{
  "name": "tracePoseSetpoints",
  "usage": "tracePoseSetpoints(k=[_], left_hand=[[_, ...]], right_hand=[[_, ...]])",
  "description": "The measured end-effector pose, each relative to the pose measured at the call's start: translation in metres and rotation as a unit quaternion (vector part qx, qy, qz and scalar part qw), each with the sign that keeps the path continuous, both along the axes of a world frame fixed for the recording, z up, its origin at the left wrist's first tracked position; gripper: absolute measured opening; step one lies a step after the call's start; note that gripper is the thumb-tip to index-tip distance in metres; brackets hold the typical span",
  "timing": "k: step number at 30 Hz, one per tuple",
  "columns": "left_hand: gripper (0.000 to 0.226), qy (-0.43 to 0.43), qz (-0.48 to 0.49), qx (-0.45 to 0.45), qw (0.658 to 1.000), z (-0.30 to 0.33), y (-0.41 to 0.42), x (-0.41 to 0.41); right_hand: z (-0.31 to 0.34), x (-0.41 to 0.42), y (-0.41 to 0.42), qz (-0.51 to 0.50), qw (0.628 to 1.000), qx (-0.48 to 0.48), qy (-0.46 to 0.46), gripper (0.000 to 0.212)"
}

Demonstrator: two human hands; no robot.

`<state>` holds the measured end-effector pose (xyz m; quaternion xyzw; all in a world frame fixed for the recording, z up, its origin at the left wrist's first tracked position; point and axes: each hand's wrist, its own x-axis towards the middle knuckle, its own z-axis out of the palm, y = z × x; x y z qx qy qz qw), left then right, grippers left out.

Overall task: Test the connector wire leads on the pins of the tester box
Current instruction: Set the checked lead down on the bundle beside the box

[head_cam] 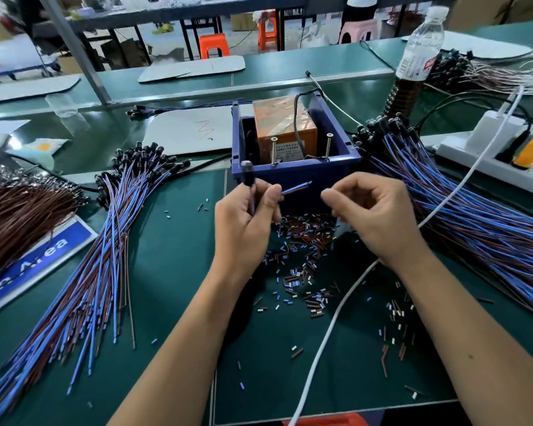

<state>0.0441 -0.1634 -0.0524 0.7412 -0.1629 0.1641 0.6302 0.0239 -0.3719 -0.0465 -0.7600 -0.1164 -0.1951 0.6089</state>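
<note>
Holding: your left hand [246,222] grips one connector wire [249,182], leads [296,188] pointing right, just before the tester box [293,170].
Right hand [373,216]: fingers curled; cannot tell whether it holds anything.
Pins [273,150]: two upright screws, untouched.
Around: wire bundles [111,241] both sides; insulation scraps [302,241] and white cable [330,327] underhand.

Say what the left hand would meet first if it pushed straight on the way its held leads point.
Probably the right hand. The left hand aims the wire leads rightward at its fingers, in front of the blue tester box; depth is unclear.
</note>
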Motion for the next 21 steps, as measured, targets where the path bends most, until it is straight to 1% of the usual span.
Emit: tracePoseSetpoints(k=[2,4,6,9,11,13,14,16,18,21], left_hand=[[0.027,-0.008,-0.009,-0.014,1.000,0.002,-0.009,-0.005],[0.024,-0.003,-0.031,-0.032,0.999,0.001,-0.016,-0.008],[0.024,0.005,-0.051,-0.041,0.998,0.001,-0.021,-0.011],[0.023,0.009,-0.063,-0.030,0.997,0.003,-0.022,-0.014],[0.021,-0.013,-0.054,-0.006,0.998,0.004,-0.020,-0.014],[0.017,-0.068,-0.015,0.049,0.996,0.005,-0.016,-0.013],[0.014,-0.100,0.009,0.075,0.992,0.006,-0.013,-0.012],[0.013,-0.134,0.032,0.080,0.987,0.006,-0.010,-0.011],[0.013,-0.121,0.009,0.060,0.991,0.006,-0.010,-0.011],[0.009,-0.063,-0.049,0.019,0.997,0.009,-0.012,-0.011]], right_hand=[[-0.001,-0.003,0.015,0.041,0.999,0.027,0.011,0.007],[-0.002,-0.004,0.029,0.071,0.994,0.081,0.012,0.008],[-0.003,-0.005,0.038,0.086,0.988,0.130,0.010,0.005],[-0.001,-0.006,0.044,0.095,0.975,0.200,0.005,0.011],[0.001,-0.008,0.043,0.094,0.972,0.215,0.012,0.011],[0.002,-0.008,0.041,0.073,0.978,0.195,0.021,0.005],[0.002,-0.007,0.039,0.059,0.982,0.176,0.024,0.005],[0.001,-0.006,0.036,0.053,0.989,0.136,0.026,0.009],[0.000,-0.007,0.033,0.072,0.994,0.083,0.017,0.012],[0.000,-0.006,0.032,0.078,0.997,0.022,0.004,0.016]])
